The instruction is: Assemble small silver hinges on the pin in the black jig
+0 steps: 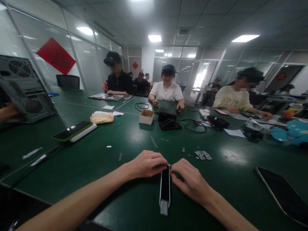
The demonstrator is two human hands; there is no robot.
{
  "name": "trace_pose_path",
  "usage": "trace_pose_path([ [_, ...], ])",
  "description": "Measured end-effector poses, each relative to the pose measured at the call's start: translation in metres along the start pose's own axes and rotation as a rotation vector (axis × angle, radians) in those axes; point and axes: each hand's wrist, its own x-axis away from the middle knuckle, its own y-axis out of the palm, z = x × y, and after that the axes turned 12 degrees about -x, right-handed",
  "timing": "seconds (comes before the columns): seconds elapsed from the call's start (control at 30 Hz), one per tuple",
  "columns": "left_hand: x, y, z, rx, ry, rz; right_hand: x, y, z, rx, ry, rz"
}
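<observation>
A long, narrow channel-like piece with pale side rims and a dark inside lies on the green table, pointing away from me. Its near end carries a grey block-like end part. My left hand has its fingers closed at the far end, from the left side. From the right, my right hand pinches at the same end with bent fingers. A small greyish bit shows between the fingertips, too covered to name. Several small metal plates and rings lie beyond my right hand.
A phone lies at the right, another green-edged phone on a white slab at the left. A small open box and a black device with cables stand ahead. A computer case is at far left. Several people sit around.
</observation>
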Motion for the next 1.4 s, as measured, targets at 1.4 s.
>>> trace_pose_path([
  [1.4, 0.001, -0.004, -0.016, 0.092, -0.214, -0.308, 0.01, 0.006, 0.019, 0.129, 0.506, -0.132],
])
